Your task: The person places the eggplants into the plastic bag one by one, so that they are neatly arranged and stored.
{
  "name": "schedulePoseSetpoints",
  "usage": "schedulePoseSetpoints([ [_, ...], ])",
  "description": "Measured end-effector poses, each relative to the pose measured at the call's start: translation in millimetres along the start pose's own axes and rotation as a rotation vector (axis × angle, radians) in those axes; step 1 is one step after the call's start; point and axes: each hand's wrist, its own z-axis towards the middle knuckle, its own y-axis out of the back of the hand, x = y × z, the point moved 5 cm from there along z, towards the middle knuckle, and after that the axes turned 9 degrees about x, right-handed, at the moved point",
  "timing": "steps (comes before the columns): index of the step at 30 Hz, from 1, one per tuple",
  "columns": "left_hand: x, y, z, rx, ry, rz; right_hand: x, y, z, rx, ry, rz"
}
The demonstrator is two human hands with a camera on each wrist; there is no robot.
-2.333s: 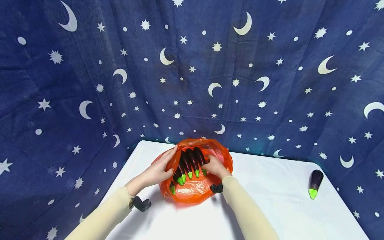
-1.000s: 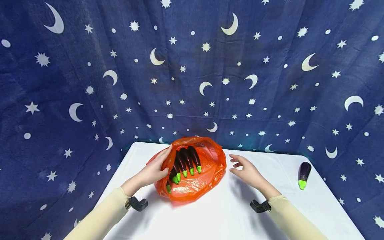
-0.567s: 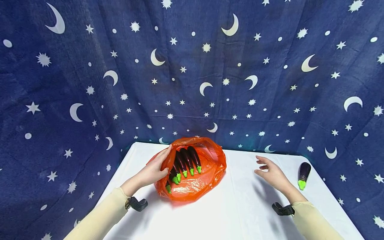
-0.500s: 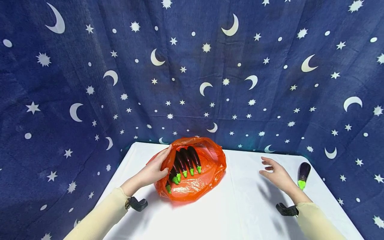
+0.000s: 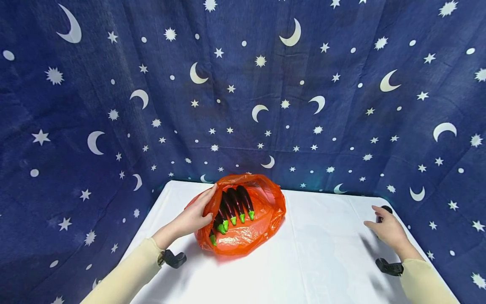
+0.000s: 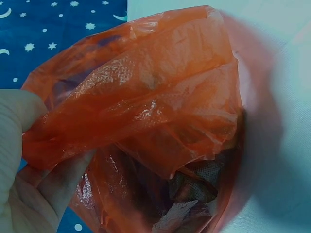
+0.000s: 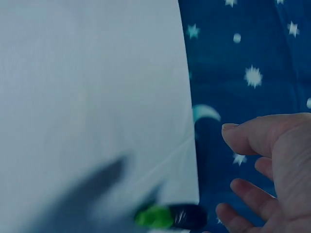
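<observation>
An orange plastic bag [image 5: 243, 236] lies on the white table with its mouth toward me, and several eggplants [image 5: 237, 204] with green caps rest in a row inside. My left hand [image 5: 191, 217] holds the left side of the bag's rim, the plastic pinched between thumb and fingers [image 6: 63, 182] in the left wrist view. At the table's far right, my right hand [image 5: 391, 230] hovers over a lone eggplant [image 7: 182, 216], hiding most of it in the head view. Its thumb and fingers are spread and hold nothing; the right wrist view shows them apart from the eggplant.
A white cloth covers the table [image 5: 322, 236]. Behind it and along both sides hangs a dark blue curtain [image 5: 243, 84] with moons and stars. The table's right edge runs close by the lone eggplant.
My right hand has left the bag and moved right, across the table, to the lone eggplant. The left hand stays at the bag's rim. The head view has shifted slightly.
</observation>
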Motion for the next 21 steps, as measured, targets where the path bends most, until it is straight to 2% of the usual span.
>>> schedulePoseSetpoints([
  [5, 1.3, 0.8, -2.6, -0.01, 0.002, 0.011, -19.9, 6.2, 0.5, -0.048, -0.092, 0.02],
  [13, -0.7, 2.8, -5.7, -0.04, -0.035, 0.025, -45.0, -0.1, 5.1, -0.048, -0.265, 0.11],
  [21, 0.2, 1.9, -6.4, -0.028, -0.009, 0.025, -57.7, -6.9, 19.0, -0.047, -0.354, 0.143],
])
